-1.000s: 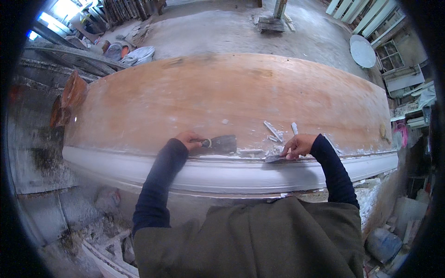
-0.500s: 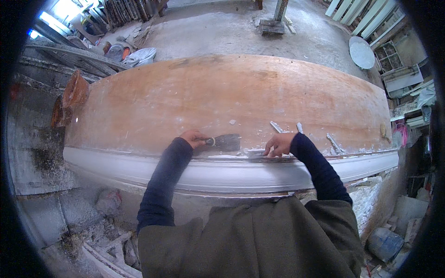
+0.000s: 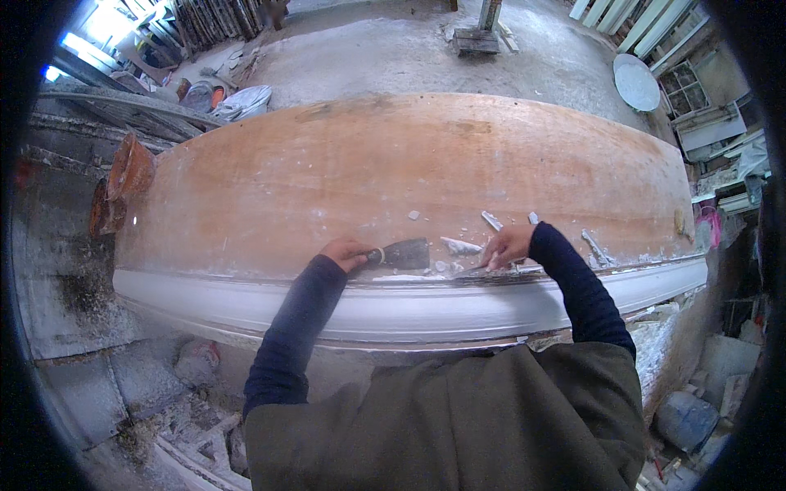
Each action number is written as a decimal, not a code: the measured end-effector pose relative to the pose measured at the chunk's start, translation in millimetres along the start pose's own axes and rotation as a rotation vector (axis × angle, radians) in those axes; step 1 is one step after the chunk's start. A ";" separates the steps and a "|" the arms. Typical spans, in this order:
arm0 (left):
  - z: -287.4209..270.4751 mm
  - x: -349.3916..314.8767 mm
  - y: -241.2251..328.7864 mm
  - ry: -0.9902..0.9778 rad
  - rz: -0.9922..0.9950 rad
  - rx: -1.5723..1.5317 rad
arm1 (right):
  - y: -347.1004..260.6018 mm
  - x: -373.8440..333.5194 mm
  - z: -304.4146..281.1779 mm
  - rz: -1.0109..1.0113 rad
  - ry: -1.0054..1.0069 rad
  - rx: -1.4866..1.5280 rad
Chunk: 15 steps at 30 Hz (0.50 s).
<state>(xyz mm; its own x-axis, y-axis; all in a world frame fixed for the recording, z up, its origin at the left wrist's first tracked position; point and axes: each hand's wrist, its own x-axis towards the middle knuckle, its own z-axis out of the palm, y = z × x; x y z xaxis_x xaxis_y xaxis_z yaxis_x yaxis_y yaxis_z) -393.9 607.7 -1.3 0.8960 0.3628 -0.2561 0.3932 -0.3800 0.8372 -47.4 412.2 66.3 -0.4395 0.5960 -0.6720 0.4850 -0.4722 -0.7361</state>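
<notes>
My left hand (image 3: 345, 253) is closed around the handle of a broad putty knife (image 3: 406, 254), its grey blade pointing right, low over the wooden board (image 3: 352, 172). My right hand (image 3: 509, 245) pinches a narrow, thin spatula (image 3: 470, 271), mostly hidden by the fingers, at the back edge of the long white moulding (image 3: 344, 307). Between the hands, a soft-looking white lump (image 3: 461, 245) lies on the board, with small white crumbs beside it. A dark strip shows along the moulding's back edge below my right hand.
Broken white strips (image 3: 596, 247) and chips lie on the board to the right. An orange-brown piece (image 3: 131, 168) stands at its left end. Beyond are a wooden post base (image 3: 476, 41), a round pale disc (image 3: 637, 83) and a white bag (image 3: 246, 102). A bluish container (image 3: 686, 421) sits lower right.
My right hand has moved slightly right and away from me, off the moulding's edge. The white lump now shows on the board between the hands. My left hand has barely moved.
</notes>
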 end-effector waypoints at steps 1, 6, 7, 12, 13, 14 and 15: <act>0.7 1.3 -0.6 0.005 0.019 0.021 | -1.0 -8.0 -5.7 0.137 -0.010 -0.035; 5.0 1.4 4.1 0.022 0.012 0.096 | 20.0 53.8 21.7 -0.165 0.071 -0.157; 3.2 -1.0 3.8 0.034 0.020 0.115 | -5.4 44.6 15.6 -0.087 0.027 -0.154; 2.5 -0.2 -1.3 0.033 0.047 0.108 | -10.9 8.0 -12.6 0.115 -0.041 -0.004; 3.0 0.4 -0.1 0.042 0.065 0.109 | -18.7 15.6 -7.0 0.080 -0.018 -0.096; 2.3 0.5 0.7 0.027 0.045 0.107 | -30.5 30.4 4.0 0.044 0.005 -0.189; 0.8 -0.9 4.4 0.016 0.023 0.101 | -40.0 41.5 12.5 0.009 0.023 -0.286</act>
<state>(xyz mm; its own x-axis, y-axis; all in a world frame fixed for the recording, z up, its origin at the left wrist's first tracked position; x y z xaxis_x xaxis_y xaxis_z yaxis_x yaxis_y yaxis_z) -392.9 605.0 2.3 0.9019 0.3666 -0.2285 0.3919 -0.4718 0.7898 -94.5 447.7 66.8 -0.4185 0.6091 -0.6737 0.6835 -0.2773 -0.6753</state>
